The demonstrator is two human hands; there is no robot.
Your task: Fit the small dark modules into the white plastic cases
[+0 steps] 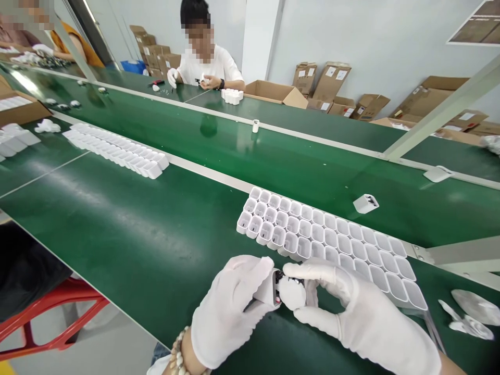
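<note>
In the head view, a white cup (266, 292) is gripped in the gloved left hand (230, 312), and at its mouth a round white cap (292, 294) with dark parts (278, 277) is held by the gloved right hand (369, 312). Cap and cup are met, but not flush: the joining looks only part done, and whether the cap is going in or coming out cannot be told. Much appears to be left, too; a block of hollow cups (289, 249) is lined up just beyond the hands, another block (152, 169) is set farther left, and no caps can be made out in either. On the belt (304, 172), a lone unit (363, 204) is seen with something dark at its end, so perhaps that one is done. Back to the fingers: the left ones are clamped around the cup's sides, its open end turned toward the right hand, while the right forefinger and thumb are closed on the cap from above and below, the cap's white face being framed between their tips.
</note>
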